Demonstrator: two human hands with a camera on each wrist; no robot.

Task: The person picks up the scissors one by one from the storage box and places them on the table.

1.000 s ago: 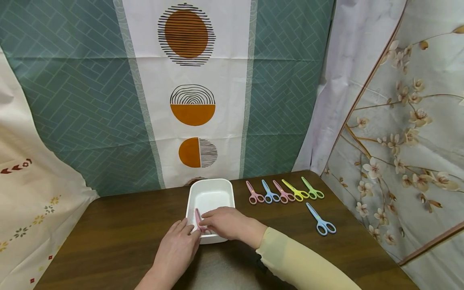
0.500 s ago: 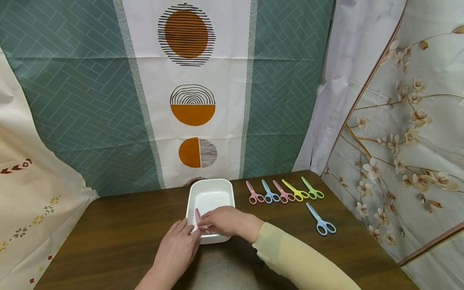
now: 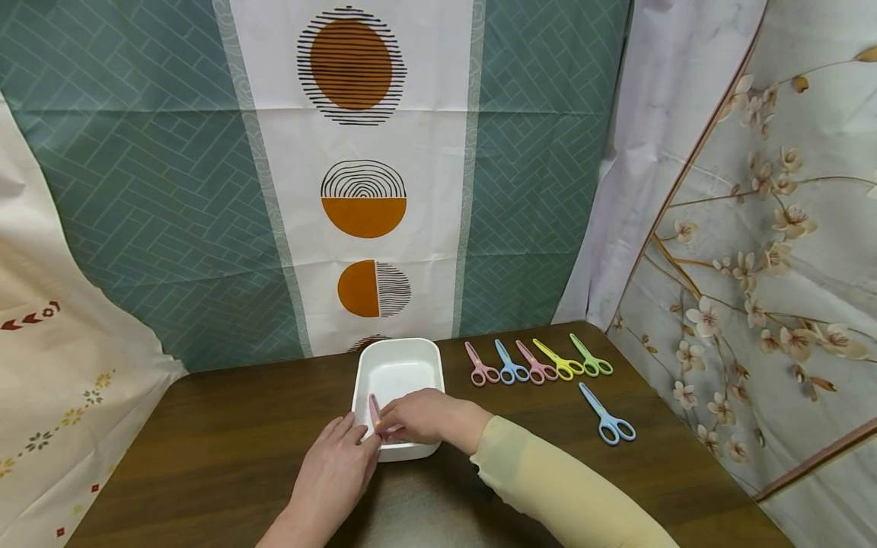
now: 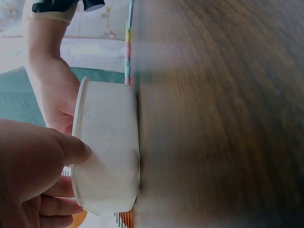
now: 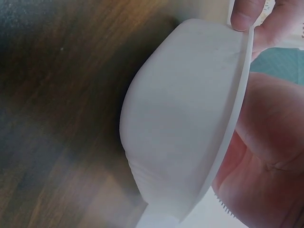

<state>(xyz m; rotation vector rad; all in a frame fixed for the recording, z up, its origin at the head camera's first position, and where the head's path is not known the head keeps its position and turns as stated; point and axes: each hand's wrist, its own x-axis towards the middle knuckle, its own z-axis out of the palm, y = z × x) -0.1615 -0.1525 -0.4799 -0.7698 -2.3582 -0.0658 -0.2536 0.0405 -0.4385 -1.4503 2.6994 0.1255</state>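
A white tray (image 3: 404, 452) stands on the table in front of me. At its near left corner my left hand (image 3: 336, 468) grips the rim, and the left wrist view has the thumb pressed on the outer wall (image 4: 107, 147). My right hand (image 3: 428, 416) reaches down into the tray with bent fingers. Its fingertips are at the handles of a pair of pink scissors (image 3: 374, 409) lying along the tray's left side, blades pointing away. Those handles are mostly covered by the fingers. In the right wrist view the tray's wall hides the right fingertips.
Several scissors lie in a row at the back right: pink (image 3: 481, 365), blue (image 3: 511, 364), another pink (image 3: 537, 364), yellow (image 3: 558, 361) and green (image 3: 591, 356). A larger-looking blue pair (image 3: 607, 417) lies nearer. Patterned cloths (image 3: 541, 167) hang behind the dark wooden table (image 3: 226, 434).
My right hand and forearm have shifted slightly left, and the fingers have drawn closer around the pink scissors' handles. The left hand and the tray have hardly moved.
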